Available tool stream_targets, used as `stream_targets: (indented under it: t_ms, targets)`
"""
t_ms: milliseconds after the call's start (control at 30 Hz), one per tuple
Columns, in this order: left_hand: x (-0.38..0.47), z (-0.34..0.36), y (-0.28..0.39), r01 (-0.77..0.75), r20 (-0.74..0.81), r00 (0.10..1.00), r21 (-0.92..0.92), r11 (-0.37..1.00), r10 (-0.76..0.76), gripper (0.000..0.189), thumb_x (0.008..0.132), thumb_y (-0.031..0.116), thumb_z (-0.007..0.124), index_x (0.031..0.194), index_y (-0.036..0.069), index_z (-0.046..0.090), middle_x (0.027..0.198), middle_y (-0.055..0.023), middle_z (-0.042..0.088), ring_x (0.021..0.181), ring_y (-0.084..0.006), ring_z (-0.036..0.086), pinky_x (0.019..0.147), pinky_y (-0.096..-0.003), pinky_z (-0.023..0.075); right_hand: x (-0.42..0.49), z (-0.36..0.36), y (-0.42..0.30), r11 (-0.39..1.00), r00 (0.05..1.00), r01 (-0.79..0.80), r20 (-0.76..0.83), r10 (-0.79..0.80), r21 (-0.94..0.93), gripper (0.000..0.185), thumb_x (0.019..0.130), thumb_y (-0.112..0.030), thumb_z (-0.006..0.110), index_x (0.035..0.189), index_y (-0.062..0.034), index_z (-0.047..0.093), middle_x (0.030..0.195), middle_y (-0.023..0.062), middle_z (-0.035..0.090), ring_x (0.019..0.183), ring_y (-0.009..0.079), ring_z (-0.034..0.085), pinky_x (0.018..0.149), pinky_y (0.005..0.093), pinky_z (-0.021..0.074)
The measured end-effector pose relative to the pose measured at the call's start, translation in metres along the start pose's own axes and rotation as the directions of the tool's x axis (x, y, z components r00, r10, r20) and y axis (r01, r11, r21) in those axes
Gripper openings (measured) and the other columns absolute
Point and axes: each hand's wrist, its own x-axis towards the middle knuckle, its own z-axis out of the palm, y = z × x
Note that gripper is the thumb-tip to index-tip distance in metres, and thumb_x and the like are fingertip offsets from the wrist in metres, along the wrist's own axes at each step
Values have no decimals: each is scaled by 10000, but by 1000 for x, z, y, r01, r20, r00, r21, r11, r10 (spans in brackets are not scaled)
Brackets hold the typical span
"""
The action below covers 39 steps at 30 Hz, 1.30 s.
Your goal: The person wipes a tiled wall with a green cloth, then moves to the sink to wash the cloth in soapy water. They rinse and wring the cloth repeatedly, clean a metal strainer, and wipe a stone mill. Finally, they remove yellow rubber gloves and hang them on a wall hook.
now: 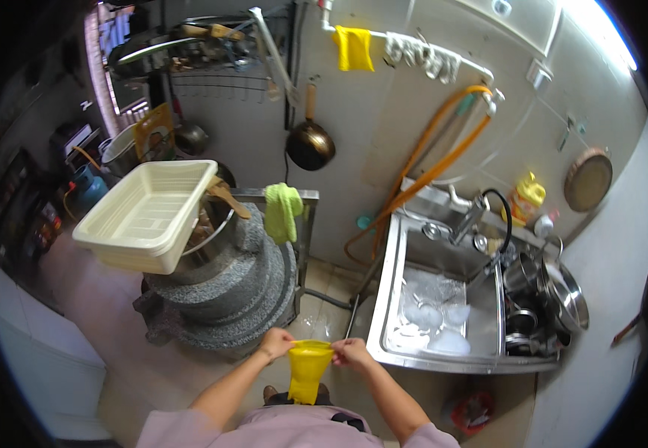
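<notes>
Stretched between both hands in front of my body is a yellow rubber glove point(310, 372), its cuff upward and its lower end hanging down. My left hand point(277, 343) pinches one side of the cuff. The other side is gripped by the fingers of my right hand point(351, 353). Close to my right forearm lies the front edge of a stainless steel sink point(377, 336). Its left bowl holds sudsy water point(433, 313) with white, partly submerged things that I cannot make out. A second yellow item point(353, 49), probably a glove, hangs over a white wall pipe.
A granite stone mill point(223, 297) stands at left, with cream plastic baskets point(145, 207) above it. A green cloth point(282, 213) hangs on a metal frame. Steel pots point(562, 297) fill the sink's right side. An orange hose point(413, 168) runs down from the tap. A red container point(472, 411) sits low at right.
</notes>
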Motion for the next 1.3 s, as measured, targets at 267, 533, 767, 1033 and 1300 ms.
stream_targets:
  t_ms: [267, 533, 767, 1033, 1300]
  targets:
    - [21, -65, 169, -350, -152, 908, -788, 506, 391, 149, 841, 17, 647, 920, 85, 541, 829, 11, 593, 726, -56, 580, 652, -209, 521, -84, -85, -107, 421, 491, 864, -279, -825, 276, 151, 930, -137, 577, 966, 8, 593, 767, 36, 617, 614, 84, 583, 530, 207, 484]
    - [-2, -98, 182, -38, 184, 855, -910, 413, 484, 213, 835, 5, 649, 843, 116, 467, 894, 1, 588, 773, -70, 591, 701, -212, 532, -129, -88, -135, 521, 562, 827, -348, -750, 212, 158, 911, -138, 605, 967, 9, 624, 731, 14, 612, 556, 46, 508, 495, 169, 415]
    - [-10, -84, 158, -120, 12, 973, -827, 549, 230, 155, 842, 29, 646, 947, 66, 539, 898, -3, 594, 779, -82, 601, 723, -226, 534, -101, -36, -121, 332, 378, 926, -415, -828, 182, 62, 895, -43, 598, 913, 15, 587, 841, 69, 631, 679, 132, 646, 588, 252, 546]
    - [-36, -63, 133, 11, 112, 954, -940, 340, 277, 337, 929, 149, 524, 1231, -2, 523, 1101, -77, 616, 1005, -162, 598, 865, -283, 508, -102, 43, -84, -127, -132, 744, 42, -990, -656, 199, 732, 31, 647, 902, -3, 549, 930, 157, 555, 892, 330, 577, 794, 387, 491]
    - [-41, -55, 141, 164, 234, 967, -874, 457, 100, 396, 963, 443, 480, 985, 70, 612, 891, -17, 636, 797, -83, 607, 695, -244, 493, -114, 55, -80, -450, -133, 612, 476, -869, -651, 221, 708, 12, 650, 906, 0, 554, 1001, 155, 561, 1027, 321, 549, 905, 402, 465]
